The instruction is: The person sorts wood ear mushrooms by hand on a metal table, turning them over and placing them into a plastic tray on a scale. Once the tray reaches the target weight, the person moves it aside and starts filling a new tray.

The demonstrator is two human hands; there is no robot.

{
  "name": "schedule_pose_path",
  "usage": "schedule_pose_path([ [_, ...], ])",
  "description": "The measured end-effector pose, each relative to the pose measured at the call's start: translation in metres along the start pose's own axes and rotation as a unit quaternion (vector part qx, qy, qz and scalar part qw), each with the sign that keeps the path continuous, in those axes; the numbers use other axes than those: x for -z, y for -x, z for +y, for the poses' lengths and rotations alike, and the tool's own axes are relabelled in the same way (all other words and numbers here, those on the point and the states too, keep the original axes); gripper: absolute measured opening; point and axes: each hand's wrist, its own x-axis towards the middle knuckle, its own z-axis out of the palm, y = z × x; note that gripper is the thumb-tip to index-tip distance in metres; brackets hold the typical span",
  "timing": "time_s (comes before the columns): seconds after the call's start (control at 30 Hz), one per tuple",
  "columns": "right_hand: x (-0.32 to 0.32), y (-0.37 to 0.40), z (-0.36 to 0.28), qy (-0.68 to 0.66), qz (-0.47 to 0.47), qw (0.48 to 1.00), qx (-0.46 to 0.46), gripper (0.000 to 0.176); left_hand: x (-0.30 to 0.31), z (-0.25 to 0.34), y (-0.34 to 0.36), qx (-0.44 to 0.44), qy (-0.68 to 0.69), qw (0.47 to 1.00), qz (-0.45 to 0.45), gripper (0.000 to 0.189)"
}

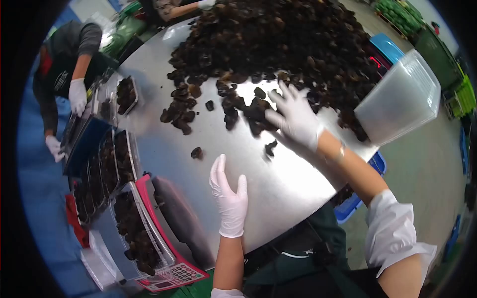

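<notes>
My left hand [229,198], in a white glove, is held over the metal table [198,149] with its fingers apart from the thumb and nothing in it. My right hand [294,113], gloved too, has its fingers spread at the near edge of a large heap of dark, wrinkled pieces that look like fungus [278,44]. A small cluster of these pieces [256,114] lies just beside its fingertips. One loose piece [197,153] sits above and left of my left hand, and another [271,148] is below my right hand.
A filled clear tray [136,228] rests on a pink scale [174,275] at the lower left, with more filled trays [99,169] behind it. Stacked clear containers [397,97] stand at the right edge. A co-worker [69,64] handles trays at the left; another person's gloved hand [206,4] is at the top.
</notes>
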Motion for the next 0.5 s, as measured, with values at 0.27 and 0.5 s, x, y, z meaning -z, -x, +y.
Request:
schedule_pose_path([
  [0.27,-0.016,0.101,-0.090,-0.159,-0.089,0.960,0.211,0.061,0.005,-0.002,-0.010,-0.008,0.118,0.992,0.040,0.044],
  [0.5,-0.003,0.040,-0.031,-0.006,0.127,0.992,-0.011,0.060,0.008,-0.012,-0.011,0.020,0.167,0.981,0.097,0.043],
])
